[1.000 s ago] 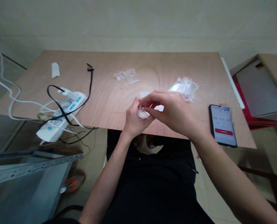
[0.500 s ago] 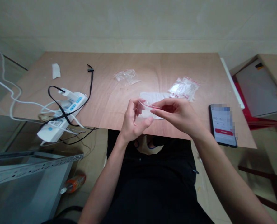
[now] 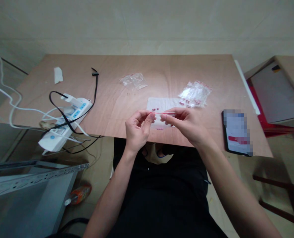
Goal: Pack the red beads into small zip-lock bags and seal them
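Between my hands a small clear zip bag (image 3: 159, 113) with a red seal line is stretched, its edge toward me. My left hand (image 3: 140, 127) pinches one end of the seal between thumb and fingers. At the other end, my right hand (image 3: 185, 123) pinches it the same way. Below them a white sheet (image 3: 170, 103) lies on the table, with several small reddish pieces (image 3: 156, 109) on it. More pinkish pieces show at the lower part of the bag or on the sheet; I cannot tell which. A pile of filled zip bags (image 3: 196, 93) overlaps the sheet's right corner.
Other clear bags (image 3: 135, 81) lie at the back middle of the wooden table (image 3: 107, 109). A phone (image 3: 237, 134) rests at the right. On the left are a power strip (image 3: 67, 124) with tangled cables and a scrap of white paper (image 3: 58, 75).
The bag's mouth was gaping; now its seal is drawn straight between my hands. My left thumb has come up onto the seal, and the reddish pieces on the sheet have come into view.
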The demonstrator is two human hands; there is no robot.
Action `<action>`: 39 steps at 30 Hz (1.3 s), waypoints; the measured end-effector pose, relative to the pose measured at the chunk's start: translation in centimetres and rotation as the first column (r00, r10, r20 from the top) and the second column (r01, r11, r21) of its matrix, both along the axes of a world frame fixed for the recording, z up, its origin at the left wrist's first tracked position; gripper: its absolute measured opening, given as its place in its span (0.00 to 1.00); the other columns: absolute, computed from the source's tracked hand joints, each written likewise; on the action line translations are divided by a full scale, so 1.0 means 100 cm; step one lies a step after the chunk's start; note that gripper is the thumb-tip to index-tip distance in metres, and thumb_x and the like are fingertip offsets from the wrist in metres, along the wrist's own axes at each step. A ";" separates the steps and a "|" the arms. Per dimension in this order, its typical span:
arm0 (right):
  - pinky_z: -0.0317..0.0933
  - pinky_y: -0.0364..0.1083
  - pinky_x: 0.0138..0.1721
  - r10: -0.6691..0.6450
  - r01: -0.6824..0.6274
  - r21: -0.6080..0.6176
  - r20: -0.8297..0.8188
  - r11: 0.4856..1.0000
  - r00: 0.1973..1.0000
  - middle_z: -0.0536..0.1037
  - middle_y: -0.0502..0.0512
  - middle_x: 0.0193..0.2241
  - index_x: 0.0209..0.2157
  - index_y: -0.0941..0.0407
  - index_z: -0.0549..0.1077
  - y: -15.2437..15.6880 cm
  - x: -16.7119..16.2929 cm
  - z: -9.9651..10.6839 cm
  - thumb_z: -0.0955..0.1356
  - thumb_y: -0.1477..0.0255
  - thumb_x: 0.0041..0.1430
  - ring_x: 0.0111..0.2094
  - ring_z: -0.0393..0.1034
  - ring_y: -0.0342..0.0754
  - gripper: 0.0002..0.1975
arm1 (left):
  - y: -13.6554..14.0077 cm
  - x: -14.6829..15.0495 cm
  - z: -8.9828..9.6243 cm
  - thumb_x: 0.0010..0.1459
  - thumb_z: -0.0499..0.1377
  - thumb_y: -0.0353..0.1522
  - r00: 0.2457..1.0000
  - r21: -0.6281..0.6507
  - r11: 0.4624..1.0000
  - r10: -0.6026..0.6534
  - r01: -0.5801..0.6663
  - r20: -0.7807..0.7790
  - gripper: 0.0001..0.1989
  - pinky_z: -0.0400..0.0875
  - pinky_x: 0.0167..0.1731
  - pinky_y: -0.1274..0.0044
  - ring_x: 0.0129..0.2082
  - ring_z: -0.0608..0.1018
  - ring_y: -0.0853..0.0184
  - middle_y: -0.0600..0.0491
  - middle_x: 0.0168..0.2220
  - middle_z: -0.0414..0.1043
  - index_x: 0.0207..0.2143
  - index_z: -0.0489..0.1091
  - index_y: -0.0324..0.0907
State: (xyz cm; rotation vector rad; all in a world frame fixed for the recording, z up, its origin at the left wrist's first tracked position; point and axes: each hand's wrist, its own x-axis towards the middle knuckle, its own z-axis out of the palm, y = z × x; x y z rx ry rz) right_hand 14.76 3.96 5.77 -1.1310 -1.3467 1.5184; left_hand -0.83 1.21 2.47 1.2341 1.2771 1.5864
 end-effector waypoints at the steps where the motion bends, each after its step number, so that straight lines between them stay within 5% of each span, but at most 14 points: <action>1: 0.66 0.43 0.29 -0.009 0.009 0.010 -0.003 1.000 1.000 0.79 0.52 0.24 0.26 0.58 0.79 -0.001 -0.001 -0.001 0.78 0.60 0.41 0.25 0.71 0.42 0.16 | -0.001 0.000 0.000 0.55 0.65 0.40 1.000 -0.005 1.000 -0.020 0.020 0.011 0.13 0.74 0.28 0.81 0.26 0.79 0.71 0.52 0.26 0.78 0.30 0.74 0.39; 7: 0.66 0.43 0.28 -0.023 0.020 0.068 0.036 0.997 0.999 0.81 0.53 0.25 0.25 0.57 0.80 -0.005 0.001 -0.001 0.78 0.59 0.42 0.26 0.72 0.43 0.15 | -0.002 -0.003 0.000 0.53 0.66 0.39 0.984 -0.052 0.983 -0.175 0.176 0.017 0.12 0.76 0.34 0.78 0.30 0.81 0.69 0.50 0.31 0.80 0.32 0.76 0.39; 14: 0.68 0.44 0.32 -0.026 0.026 -0.001 -0.070 1.000 0.997 0.81 0.52 0.26 0.28 0.55 0.81 -0.009 0.004 -0.011 0.78 0.63 0.44 0.28 0.73 0.44 0.12 | -0.002 -0.006 0.003 0.54 0.66 0.39 0.993 -0.049 0.992 -0.119 0.118 -0.022 0.12 0.74 0.30 0.80 0.26 0.79 0.71 0.52 0.26 0.78 0.30 0.75 0.38; 22: 0.68 0.44 0.32 -0.068 0.068 0.097 0.001 0.993 0.998 0.82 0.53 0.26 0.25 0.55 0.81 -0.012 0.009 -0.011 0.78 0.63 0.43 0.28 0.74 0.45 0.11 | -0.003 -0.008 0.001 0.55 0.65 0.39 0.978 -0.068 0.976 -0.208 0.207 -0.008 0.11 0.76 0.31 0.78 0.27 0.80 0.70 0.51 0.28 0.80 0.31 0.77 0.39; 39: 0.68 0.44 0.31 -0.019 0.020 0.078 -0.018 0.997 1.000 0.81 0.52 0.26 0.27 0.55 0.80 -0.014 0.006 -0.015 0.77 0.60 0.44 0.28 0.73 0.44 0.13 | -0.004 -0.008 0.004 0.53 0.66 0.36 0.981 -0.080 0.978 -0.195 0.192 -0.025 0.09 0.75 0.30 0.78 0.27 0.80 0.69 0.51 0.27 0.80 0.30 0.77 0.39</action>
